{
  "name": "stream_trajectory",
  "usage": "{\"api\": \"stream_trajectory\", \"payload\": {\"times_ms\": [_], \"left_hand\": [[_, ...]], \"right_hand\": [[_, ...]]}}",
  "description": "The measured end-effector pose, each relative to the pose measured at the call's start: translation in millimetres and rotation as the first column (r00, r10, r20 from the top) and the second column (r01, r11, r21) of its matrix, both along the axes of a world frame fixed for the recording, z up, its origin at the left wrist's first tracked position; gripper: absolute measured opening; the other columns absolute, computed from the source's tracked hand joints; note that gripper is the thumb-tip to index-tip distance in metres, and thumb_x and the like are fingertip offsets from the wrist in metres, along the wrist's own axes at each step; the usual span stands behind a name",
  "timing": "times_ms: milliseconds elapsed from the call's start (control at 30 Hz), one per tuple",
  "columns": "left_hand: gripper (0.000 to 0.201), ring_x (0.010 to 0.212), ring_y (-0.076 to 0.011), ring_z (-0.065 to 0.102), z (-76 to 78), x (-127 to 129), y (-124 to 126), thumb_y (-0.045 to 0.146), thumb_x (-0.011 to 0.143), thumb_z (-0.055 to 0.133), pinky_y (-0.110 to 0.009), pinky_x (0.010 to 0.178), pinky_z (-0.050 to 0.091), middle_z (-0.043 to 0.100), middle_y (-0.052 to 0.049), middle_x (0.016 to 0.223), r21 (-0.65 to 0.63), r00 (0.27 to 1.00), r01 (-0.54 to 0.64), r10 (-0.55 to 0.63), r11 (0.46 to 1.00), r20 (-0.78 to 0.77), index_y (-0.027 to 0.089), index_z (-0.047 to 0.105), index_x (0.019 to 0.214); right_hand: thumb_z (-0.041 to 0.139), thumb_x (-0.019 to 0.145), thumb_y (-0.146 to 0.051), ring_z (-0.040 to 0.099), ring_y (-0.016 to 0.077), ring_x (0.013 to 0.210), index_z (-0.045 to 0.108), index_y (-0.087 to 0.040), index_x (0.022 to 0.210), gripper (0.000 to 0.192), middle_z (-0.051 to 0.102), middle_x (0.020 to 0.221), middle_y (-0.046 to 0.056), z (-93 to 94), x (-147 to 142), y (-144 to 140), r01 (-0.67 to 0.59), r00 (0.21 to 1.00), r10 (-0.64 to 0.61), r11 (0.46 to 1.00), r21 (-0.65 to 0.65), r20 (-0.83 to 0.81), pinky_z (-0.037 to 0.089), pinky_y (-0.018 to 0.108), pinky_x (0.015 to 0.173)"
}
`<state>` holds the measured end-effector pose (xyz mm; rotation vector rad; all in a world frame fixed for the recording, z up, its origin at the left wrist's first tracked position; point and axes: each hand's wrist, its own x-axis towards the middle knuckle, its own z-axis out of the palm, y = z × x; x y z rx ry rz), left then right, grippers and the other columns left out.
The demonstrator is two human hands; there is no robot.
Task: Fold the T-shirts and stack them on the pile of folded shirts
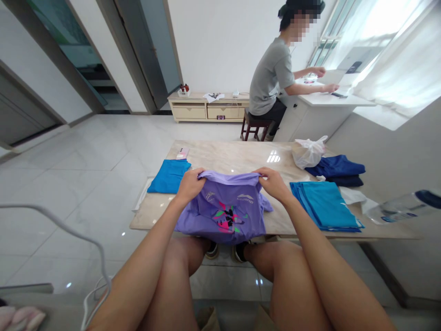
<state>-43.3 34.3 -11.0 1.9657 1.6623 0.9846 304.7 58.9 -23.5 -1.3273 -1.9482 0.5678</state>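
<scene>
Here, a folded blue cloth lies just left of the left hand, which pinches one end of the purple shirt along its top edge. The shirt spreads between and below both hands at the near side of the bench, print showing. The right hand, well apart, grips the other end; a folded teal cloth sits to its right. Level grips and a light outward pull should smooth the creases.
</scene>
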Motion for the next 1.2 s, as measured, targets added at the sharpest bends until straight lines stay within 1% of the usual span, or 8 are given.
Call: {"api": "stream_trajectory", "payload": {"times_ms": [100, 233, 433, 600, 733, 833, 1000, 1200], "left_hand": [[0.028, 0.078, -0.0251, 0.065, -2.1, -3.6, 3.2, 0.039, 0.094, 0.059, -0.031, 0.069, 0.046, 0.073, -0.004, 0.075, 0.025, 0.992, -0.041, 0.038, 0.999, 0.117, 0.023, 0.072, 0.075], [0.038, 0.068, -0.0240, 0.059, -9.1, -8.7, 6.1, 0.049, 0.091, 0.069, -0.031, 0.061, 0.037, 0.062, -0.004, 0.061, -0.092, 0.989, -0.097, 0.107, 0.991, 0.107, 0.025, 0.063, 0.062], [0.049, 0.069, -0.0162, 0.046, -3.4, -18.5, 2.9, 0.060, 0.099, 0.062, -0.029, 0.064, 0.038, 0.052, 0.002, 0.066, 0.098, 0.947, -0.118, 0.083, 0.988, 0.310, 0.023, 0.055, 0.069], [0.050, 0.070, -0.0178, 0.050, -5.7, -13.0, 1.2, 0.059, 0.101, 0.060, -0.030, 0.065, 0.038, 0.057, 0.001, 0.066, 0.014, 0.966, -0.076, 0.070, 0.997, 0.249, 0.023, 0.054, 0.067], [0.045, 0.071, -0.0202, 0.058, -1.3, 5.9, -2.0, 0.049, 0.103, 0.057, -0.031, 0.066, 0.040, 0.064, -0.001, 0.068, 0.050, 0.989, -0.034, 0.027, 0.998, 0.142, 0.023, 0.056, 0.067], [0.048, 0.065, -0.0194, 0.055, 7.4, 18.6, -4.2, 0.048, 0.105, 0.055, -0.033, 0.065, 0.037, 0.061, -0.002, 0.063, 0.119, 0.985, -0.151, 0.140, 0.981, 0.097, 0.024, 0.053, 0.064], [0.049, 0.061, -0.0177, 0.048, 17.3, 22.7, -6.1, 0.046, 0.107, 0.053, -0.034, 0.065, 0.031, 0.054, -0.002, 0.060, 0.228, 0.942, -0.331, 0.308, 0.916, 0.131, 0.025, 0.049, 0.063], [0.047, 0.061, -0.0173, 0.042, 13.7, 5.0, -4.8, 0.045, 0.106, 0.051, -0.035, 0.066, 0.031, 0.046, 0.001, 0.060, 0.227, 0.901, -0.423, 0.380, 0.877, 0.210, 0.026, 0.039, 0.064]], "right_hand": [[0.059, 0.100, -0.045, 0.070, 0.0249, 0.092, 0.082, -0.020, 0.106, 0.034, 0.080, 0.099, 0.008, 0.7, -3.4, -2.0, 0.127, 0.977, -0.116, 0.991, 0.052, -0.178, 0.055, 0.035, 0.085], [0.078, 0.085, -0.056, 0.067, 0.0226, 0.078, 0.082, -0.019, 0.092, 0.038, 0.078, 0.083, 0.005, -4.5, -13.5, 0.1, 0.026, 0.996, -0.038, 0.990, -0.136, -0.084, 0.053, 0.033, 0.076], [0.059, 0.098, -0.069, 0.048, 0.0141, 0.054, 0.078, -0.018, 0.097, 0.055, 0.053, 0.062, -0.003, -15.3, -7.4, 11.4, 0.216, 0.853, -0.304, 0.946, -0.242, -0.424, 0.048, 0.028, 0.052], [0.081, 0.092, -0.061, 0.073, 0.0206, 0.082, 0.079, -0.019, 0.119, 0.050, 0.079, 0.099, 0.008, -35.6, -27.3, 1.9, -0.112, 0.994, 0.096, 0.891, -0.441, -0.058, 0.061, 0.032, 0.074], [0.097, 0.076, -0.063, 0.071, 0.0353, 0.132, 0.064, -0.022, 0.154, 0.094, 0.069, 0.151, 0.020, -43.0, -66.3, -9.9, -0.275, 0.920, 0.371, 0.842, -0.465, 0.128, 0.058, 0.048, 0.114], [0.102, 0.065, -0.066, 0.061, 0.0428, 0.146, 0.059, -0.022, 0.157, 0.111, 0.061, 0.161, 0.021, -43.6, -91.7, -15.8, -0.318, 0.865, 0.446, 0.842, -0.435, 0.231, 0.051, 0.054, 0.122], [0.093, 0.082, -0.041, 0.072, 0.0375, 0.128, 0.059, -0.021, 0.149, 0.078, 0.074, 0.143, 0.019, -40.7, -104.5, -18.1, -0.259, 0.833, 0.401, 0.891, -0.372, 0.382, 0.057, 0.041, 0.102], [0.067, 0.100, -0.025, 0.076, 0.0284, 0.108, 0.067, -0.019, 0.135, 0.036, 0.082, 0.116, 0.012, -26.3, -84.8, -5.2, -0.140, 0.920, 0.200, 0.971, -0.193, 0.337, 0.054, 0.033, 0.091]]}}
